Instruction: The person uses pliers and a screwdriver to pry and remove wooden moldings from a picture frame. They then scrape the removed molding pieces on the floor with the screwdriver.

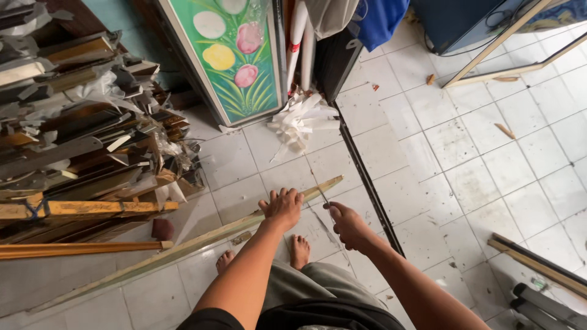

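Observation:
A long pale wooden moulding strip [183, 247] runs diagonally across the white tiled floor from lower left to centre. My left hand [282, 206] presses down on the strip near its upper end, fingers spread over it. Just to the right, my right hand [343, 223] is closed around a thin blade-like tool [322, 195] whose tip lies by the strip's end. What kind of tool it is I cannot tell. My bare feet [298, 250] show below the strip.
A tall stack of frame mouldings [79, 140] fills the left. A framed flower painting [229, 58] leans at the back, with a white paper bundle [299, 122] beside it. A dark floor track [367, 177] runs past my right hand. More strips [538, 266] lie at lower right.

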